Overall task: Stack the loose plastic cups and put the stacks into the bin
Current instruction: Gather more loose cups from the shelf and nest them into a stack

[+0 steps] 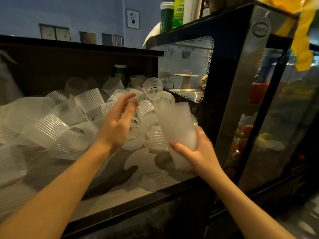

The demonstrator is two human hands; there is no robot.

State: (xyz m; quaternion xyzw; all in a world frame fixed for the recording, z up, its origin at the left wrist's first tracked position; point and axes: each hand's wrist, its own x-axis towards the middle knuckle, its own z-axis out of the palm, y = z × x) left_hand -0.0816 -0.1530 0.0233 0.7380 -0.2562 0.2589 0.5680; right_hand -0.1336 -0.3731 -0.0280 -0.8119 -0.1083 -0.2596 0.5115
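Several loose ribbed translucent plastic cups (51, 130) lie in a heap on a pale counter, spreading from the left edge to the middle. My right hand (196, 152) grips a stack of cups (177, 125) near its lower end, tilted with the mouth pointing up and left. My left hand (119, 121) hovers over the heap just left of the stack, fingers straight and spread, holding nothing. No bin can be made out.
A glass display fridge (259, 100) with fruit inside stands close on the right. A dark shelf wall (69, 62) backs the heap, with a green can (120, 73) against it. The counter's dark front edge (138, 202) runs below my forearms.
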